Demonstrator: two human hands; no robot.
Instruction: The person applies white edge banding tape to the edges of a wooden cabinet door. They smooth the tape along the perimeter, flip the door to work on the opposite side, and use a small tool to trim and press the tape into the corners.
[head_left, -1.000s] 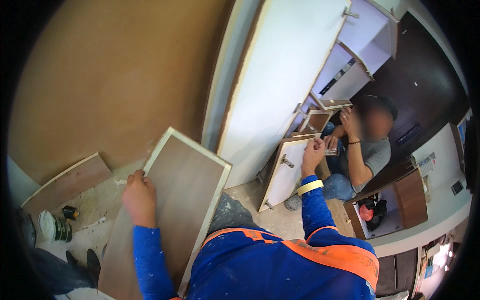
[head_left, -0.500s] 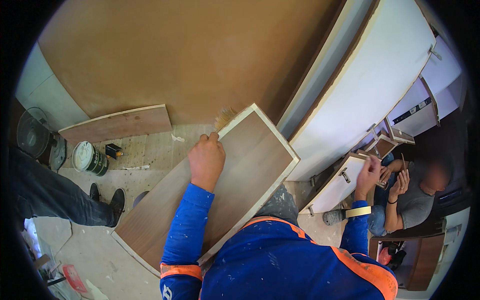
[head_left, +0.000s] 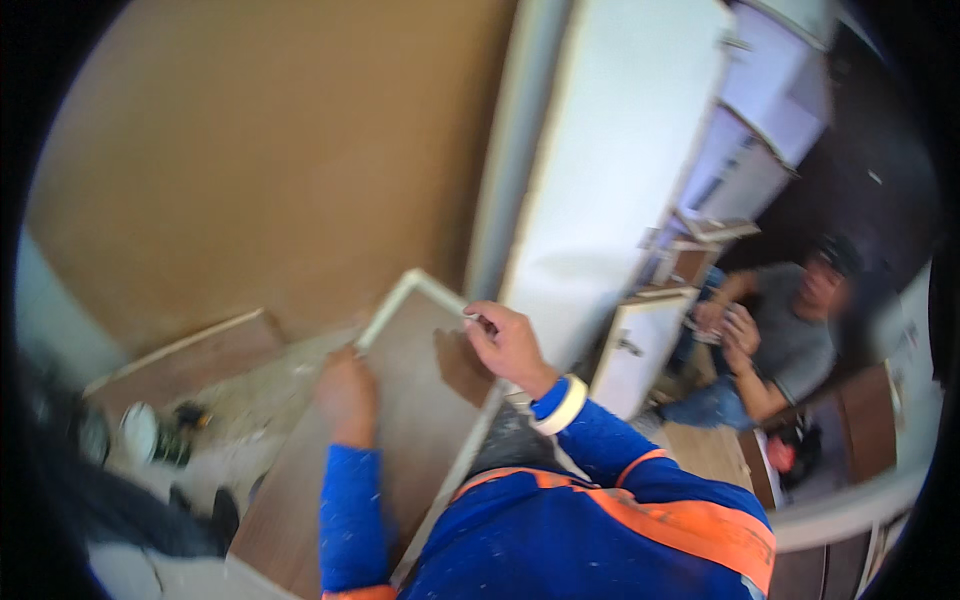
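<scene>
A wood-grain panel [head_left: 400, 390] with a pale edge strip lies slanted in front of me. By its far left edge, my left hand [head_left: 347, 398] is blurred but looks curled closed; what it holds is hidden. My right hand [head_left: 512, 345] hovers over the panel's far right corner, its shadow falling on the board. Thumb and forefinger are pinched around a tiny pale bit too small to name. Around my right wrist sits a cream roll of tape [head_left: 560, 405].
A tall white panel [head_left: 610, 180] stands beyond the right hand. A person in grey [head_left: 800, 310] sits at the right near small cabinet pieces [head_left: 640, 345]. On the left are a tub [head_left: 150, 435], a loose board [head_left: 190, 360] and another person's dark-trousered leg [head_left: 120, 490].
My right hand has come in from the far right to above the panel, fingers now pinched. The view has shifted. Bristles seen earlier beside my left hand no longer show.
</scene>
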